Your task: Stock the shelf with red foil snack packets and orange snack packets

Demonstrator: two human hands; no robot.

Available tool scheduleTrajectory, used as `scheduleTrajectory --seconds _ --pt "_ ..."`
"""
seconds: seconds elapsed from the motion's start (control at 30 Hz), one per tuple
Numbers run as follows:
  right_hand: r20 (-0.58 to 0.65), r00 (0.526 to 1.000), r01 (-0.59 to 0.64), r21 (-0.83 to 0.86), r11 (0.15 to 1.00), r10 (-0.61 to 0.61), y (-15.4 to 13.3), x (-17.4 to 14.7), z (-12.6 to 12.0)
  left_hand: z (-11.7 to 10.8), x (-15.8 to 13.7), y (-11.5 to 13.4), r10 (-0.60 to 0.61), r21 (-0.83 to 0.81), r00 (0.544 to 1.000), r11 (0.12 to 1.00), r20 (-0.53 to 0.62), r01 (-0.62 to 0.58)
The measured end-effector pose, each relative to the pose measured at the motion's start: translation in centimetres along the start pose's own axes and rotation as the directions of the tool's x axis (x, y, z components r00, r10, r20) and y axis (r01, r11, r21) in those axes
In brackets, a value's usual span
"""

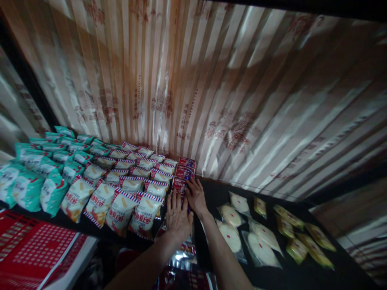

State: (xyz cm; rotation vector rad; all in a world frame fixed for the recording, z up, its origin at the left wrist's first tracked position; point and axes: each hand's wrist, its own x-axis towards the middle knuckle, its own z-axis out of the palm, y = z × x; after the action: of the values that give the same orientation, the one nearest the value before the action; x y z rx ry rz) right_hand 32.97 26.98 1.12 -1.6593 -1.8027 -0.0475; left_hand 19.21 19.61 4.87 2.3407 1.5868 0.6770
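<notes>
A row of red snack packets (185,172) with blue print runs toward the back of the black shelf. On the near part of this row lies my left hand (178,215), its fingers stretched out over the packets. Just right of it, my right hand (196,196) rests with spread fingers on the packets' right side. Neither hand is closed round anything. White snack bags (146,213) with striped red and blue tops stand directly left of the row. Beneath my left wrist, more shiny packets (184,255) show, partly covered by my arms.
Teal snack bags (28,191) stand in rows at the far left. Round white pieces in clear wrap (231,237) and small yellow packets (316,249) lie to the right. A red plastic basket (39,249) is at lower left. A pleated printed sheet (181,80) hangs behind the shelf.
</notes>
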Motion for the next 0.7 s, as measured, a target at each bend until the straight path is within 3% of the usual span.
scheduleTrajectory --seconds 0.17,0.33,0.7 --pt "-0.002 1.000 -0.017 0.010 1.000 0.017 -0.3 0.2 0.0 -0.1 -0.2 0.0 0.012 0.029 0.997 1.000 -0.070 -0.010" --pt "-0.077 0.994 -0.073 0.108 0.991 0.082 -1.0 -0.3 -0.9 -0.9 -0.1 0.2 -0.027 0.051 1.000 0.998 -0.015 0.027" --pt "-0.039 0.990 -0.123 0.225 0.967 0.135 -3.6 -4.5 -4.3 -2.5 -0.6 0.8 -0.004 0.017 1.000 1.000 0.019 0.003"
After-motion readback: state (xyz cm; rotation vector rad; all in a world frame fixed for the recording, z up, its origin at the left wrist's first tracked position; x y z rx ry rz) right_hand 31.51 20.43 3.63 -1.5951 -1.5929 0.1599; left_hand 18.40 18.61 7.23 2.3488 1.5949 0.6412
